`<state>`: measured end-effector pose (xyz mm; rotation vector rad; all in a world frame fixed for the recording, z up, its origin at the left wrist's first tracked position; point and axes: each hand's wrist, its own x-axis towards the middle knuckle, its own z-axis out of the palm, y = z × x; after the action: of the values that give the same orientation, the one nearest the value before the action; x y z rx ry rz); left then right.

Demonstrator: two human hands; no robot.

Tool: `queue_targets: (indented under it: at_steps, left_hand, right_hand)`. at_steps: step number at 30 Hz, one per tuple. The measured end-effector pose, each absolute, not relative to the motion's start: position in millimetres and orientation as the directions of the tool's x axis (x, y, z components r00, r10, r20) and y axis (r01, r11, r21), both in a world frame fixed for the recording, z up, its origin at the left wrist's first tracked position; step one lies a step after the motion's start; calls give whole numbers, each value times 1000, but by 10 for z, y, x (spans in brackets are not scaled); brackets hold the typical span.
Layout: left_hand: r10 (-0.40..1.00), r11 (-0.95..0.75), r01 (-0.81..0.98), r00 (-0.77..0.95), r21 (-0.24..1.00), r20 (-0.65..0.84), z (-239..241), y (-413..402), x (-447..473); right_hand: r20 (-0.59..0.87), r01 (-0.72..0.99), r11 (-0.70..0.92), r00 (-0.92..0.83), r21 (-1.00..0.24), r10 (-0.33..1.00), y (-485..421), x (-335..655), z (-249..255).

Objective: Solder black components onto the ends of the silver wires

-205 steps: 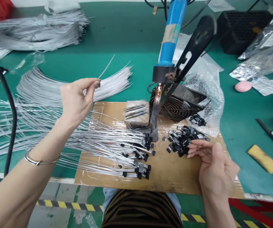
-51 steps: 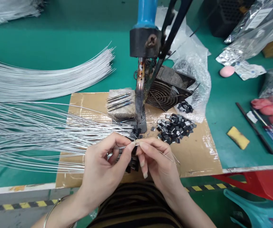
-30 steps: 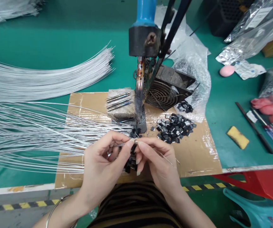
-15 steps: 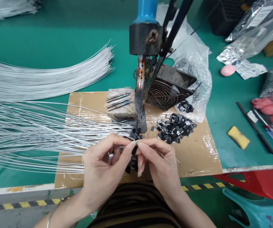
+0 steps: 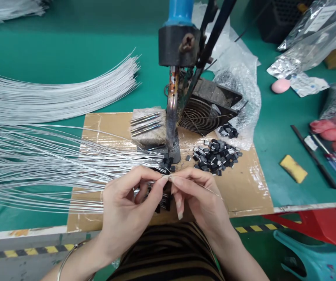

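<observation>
The green bench (image 5: pixel 68 39) carries white wires (image 5: pixel 53 97) at left. A cardboard sheet (image 5: pixel 244 187) lies centre, a yellow sponge (image 5: pixel 293 168) right.

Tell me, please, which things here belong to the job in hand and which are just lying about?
In hand: left hand, right hand, thin wire pinched between them, wire fan, black parts pile, soldering iron.
Lying about: yellow sponge, pink blob, foil bags.

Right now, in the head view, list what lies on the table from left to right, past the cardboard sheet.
spread of white wires → grey block with metal pins on top → upright metal shaft of the blue-handled tool → pile of small black parts → yellow sponge
</observation>
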<state>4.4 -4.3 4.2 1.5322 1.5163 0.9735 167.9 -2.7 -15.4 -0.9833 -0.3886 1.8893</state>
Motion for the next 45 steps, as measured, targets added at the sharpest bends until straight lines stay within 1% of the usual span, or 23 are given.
queue_targets:
  at_steps: [13, 21, 25, 27, 29, 30, 31, 32, 33, 34, 35, 36, 38, 40, 42, 45]
  left_hand:
    - [1000, -8, 401, -1, 916, 10, 2, -57, 74]
    - [999, 4, 389, -45, 921, 15, -27, -81, 102]
    - [999, 30, 361, -36, 932, -19, -44, -79, 96]
    - [998, 66, 337, -33, 939, -58, -43, -69, 84]
    - [995, 101, 316, -41, 943, -93, -31, -53, 69]
    - [994, 113, 308, -48, 945, -103, -21, -43, 62]
    - [993, 120, 301, -58, 946, -107, -10, -32, 56]
    - [992, 122, 291, -68, 949, -107, 1, -22, 50]
    - [991, 127, 278, -74, 952, -110, 13, -13, 46]
    - [991, 127, 262, -77, 957, -111, 22, -4, 42]
    - [991, 127, 248, -76, 960, -112, 30, 2, 39]
    - [991, 127, 239, -72, 963, -113, 35, 6, 36]
    - [992, 117, 239, -64, 964, -105, 39, 9, 28]
    - [994, 103, 250, -55, 963, -92, 38, 8, 18]
    - [995, 94, 258, -46, 961, -85, 36, 7, 8]
    - [996, 93, 275, -42, 957, -84, 39, 5, -2]
  right_hand:
    - [-482, -615, -495, -205, -613, 852, -45, 1636, -166]
    - [-481, -695, -420, -121, -584, 868, -97, 1527, -195]
    - [-473, -688, -400, -92, -605, 876, -146, 1485, -206]
    - [-449, -649, -394, -89, -651, 889, -168, 1505, -220]
    - [-407, -536, -370, -53, -759, 912, -167, 1583, -232]
    - [-367, -432, -333, -5, -838, 930, -151, 1649, -235]
    - [-305, -280, -274, 75, -920, 949, -124, 1730, -235]
    - [-196, -81, -185, 165, -979, 967, -83, 1824, -235]
    - [-45, 151, -77, 204, -986, 978, -31, 1926, -234]
    - [113, 389, 37, 174, -920, 978, 30, 2028, -235]
    - [237, 577, 158, 64, -801, 969, 95, 2125, -239]
    - [308, 691, 273, -77, -669, 948, 161, 2211, -247]
    - [302, 766, 428, -314, -480, 900, 275, 2334, -270]
    - [269, 781, 484, -405, -396, 874, 346, 2389, -298]
    - [273, 794, 478, -398, -375, 876, 369, 2393, -325]
    - [299, 806, 438, -337, -398, 893, 342, 2357, -342]
